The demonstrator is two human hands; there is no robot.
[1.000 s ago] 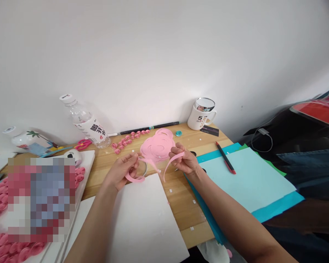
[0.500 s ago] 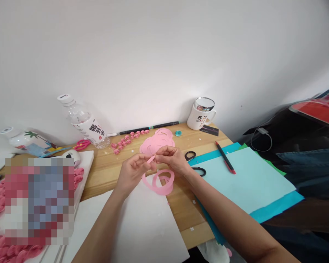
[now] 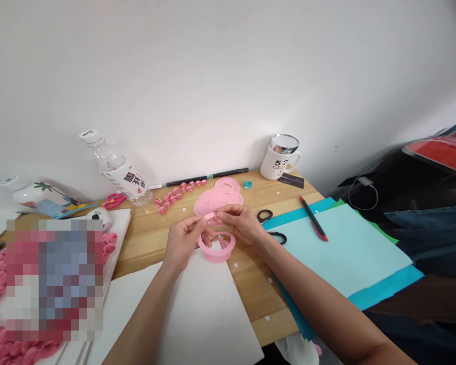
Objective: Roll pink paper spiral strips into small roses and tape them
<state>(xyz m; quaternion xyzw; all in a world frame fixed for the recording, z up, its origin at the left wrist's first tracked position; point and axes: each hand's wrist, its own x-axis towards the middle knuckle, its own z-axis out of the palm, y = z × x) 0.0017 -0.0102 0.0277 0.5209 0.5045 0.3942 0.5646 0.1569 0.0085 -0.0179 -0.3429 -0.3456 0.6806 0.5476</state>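
Between my two hands a pink paper strip [image 3: 217,256] hangs in round coils above the white sheet's edge. My left hand [image 3: 183,241] pinches the strip near its upper end, thumb against fingers. From the right, my right hand [image 3: 238,222] grips the same end between thumb and fingertips. Just beyond the fingers lies a pile of pink paper spirals [image 3: 222,195]. To its left, several small rolled pink paper roses [image 3: 175,195] form rows, and a teal paper roll [image 3: 248,184] sits to its right.
Black-handled scissors [image 3: 277,238] lie partly beneath my right arm. Blue paper sheets [image 3: 349,248] carry a dark pen [image 3: 313,218]. A white mug [image 3: 275,163] and a plastic bottle [image 3: 123,172] stand near the wall. White paper [image 3: 209,314] lies in front; a rose-covered board [image 3: 110,248] is at left.
The hanging coils have drawn up and swung slightly left, sitting closer under my hands. Both hands keep their pinch, with the left fingers turned a little. Other things stay put.
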